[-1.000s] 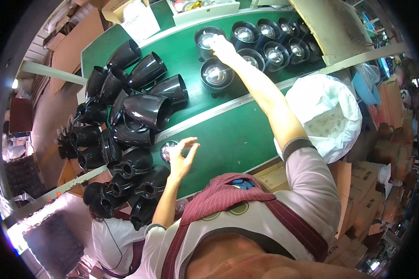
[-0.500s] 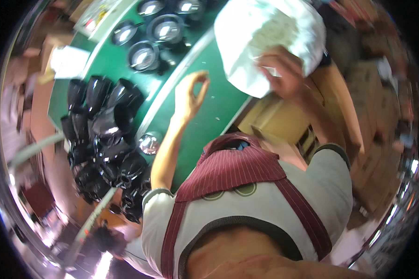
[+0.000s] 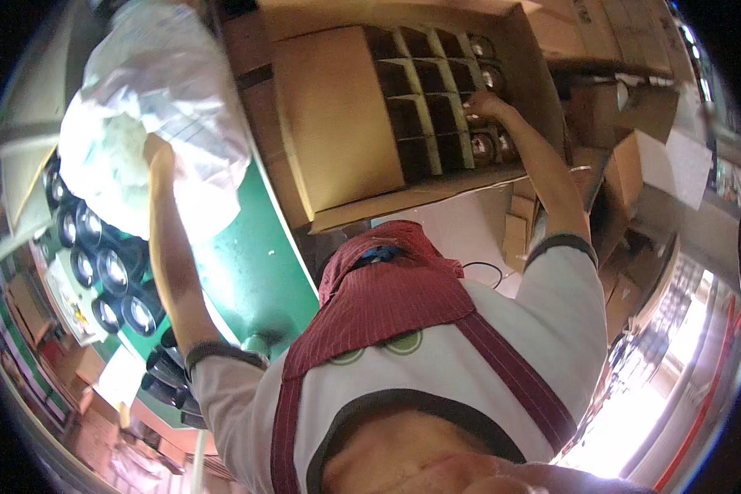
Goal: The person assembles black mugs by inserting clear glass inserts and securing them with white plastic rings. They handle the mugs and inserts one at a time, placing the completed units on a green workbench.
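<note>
My left hand [image 3: 158,155] reaches into a white plastic bag [image 3: 210,123] with pale, crumpled contents. Its fingers are hidden there. Over at the right, my right hand [image 3: 489,105] is at a compartment of an open cardboard box [image 3: 329,123]. The fingers look closed, but whatever they hold is hidden. Cardboard dividers [image 3: 426,111] split the box into cells. Shiny rounded pieces [image 3: 482,148] sit in several cells around my right hand, while cells farther left look dark inside.
Glossy black cup-shaped pieces [image 3: 114,272] stand at the left, with more [image 3: 169,375] beside my left forearm. Under the bag runs a green tabletop [image 3: 251,263] with a pale edge. Other cardboard boxes [image 3: 609,37] and a loose white sheet [image 3: 675,165] are at the right.
My view has swung right, bringing the divided box into sight. My right hand has gone from the bag to the box. My left hand has moved from above the table into the bag.
</note>
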### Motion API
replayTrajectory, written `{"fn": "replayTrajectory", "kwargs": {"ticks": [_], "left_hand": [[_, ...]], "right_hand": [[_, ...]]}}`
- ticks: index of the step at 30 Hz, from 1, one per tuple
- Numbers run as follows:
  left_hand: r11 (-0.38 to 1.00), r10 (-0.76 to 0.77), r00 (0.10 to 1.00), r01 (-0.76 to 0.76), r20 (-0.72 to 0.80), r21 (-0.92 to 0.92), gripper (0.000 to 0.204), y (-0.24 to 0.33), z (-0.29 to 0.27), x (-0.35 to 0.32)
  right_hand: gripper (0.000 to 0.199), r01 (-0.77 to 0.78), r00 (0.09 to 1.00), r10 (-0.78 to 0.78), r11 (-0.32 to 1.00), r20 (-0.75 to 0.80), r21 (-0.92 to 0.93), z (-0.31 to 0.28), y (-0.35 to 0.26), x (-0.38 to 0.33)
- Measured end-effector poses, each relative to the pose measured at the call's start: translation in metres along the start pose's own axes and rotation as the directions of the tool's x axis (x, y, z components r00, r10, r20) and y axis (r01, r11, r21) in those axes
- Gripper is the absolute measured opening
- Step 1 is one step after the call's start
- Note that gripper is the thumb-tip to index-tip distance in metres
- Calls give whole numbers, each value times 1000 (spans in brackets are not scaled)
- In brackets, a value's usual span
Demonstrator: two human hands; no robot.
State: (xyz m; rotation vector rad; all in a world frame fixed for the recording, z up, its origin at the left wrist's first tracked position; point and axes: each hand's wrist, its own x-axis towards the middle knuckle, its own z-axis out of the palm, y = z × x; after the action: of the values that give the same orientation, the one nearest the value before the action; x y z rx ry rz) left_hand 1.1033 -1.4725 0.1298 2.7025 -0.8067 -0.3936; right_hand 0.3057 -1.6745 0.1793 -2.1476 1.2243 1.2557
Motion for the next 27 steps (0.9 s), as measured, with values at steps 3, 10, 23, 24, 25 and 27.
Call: {"fn": "replayTrajectory", "kwargs": {"ticks": [3,10,23,24,25,27], "left_hand": [[819,441,891,-448,106,358,29,63,7,-29],[702,595,804,-510,-15,498,23,25,-30,-28],[779,436,680,-613,-589,-132,26,79,-132,-182],[823,351,768,-526,-536,-215,27,96,-146,-214],[755,377,759,-584,-531,-300,27,102,-154,-241],[244,436,793,-560,-426,-792,25,93,-149,-281]], "right_hand": [[24,-273,962,254,913,101,301,74,22,-26],[47,-107,891,246,931,-382,350,130,16,-7],[68,67,619,162,964,-769,257,-28,-34,-194],[69,131,523,192,944,-830,302,-36,-41,-209],[70,395,547,215,786,-809,476,-48,-59,-220],[73,715,634,197,217,-747,664,-73,-114,-237]]}}
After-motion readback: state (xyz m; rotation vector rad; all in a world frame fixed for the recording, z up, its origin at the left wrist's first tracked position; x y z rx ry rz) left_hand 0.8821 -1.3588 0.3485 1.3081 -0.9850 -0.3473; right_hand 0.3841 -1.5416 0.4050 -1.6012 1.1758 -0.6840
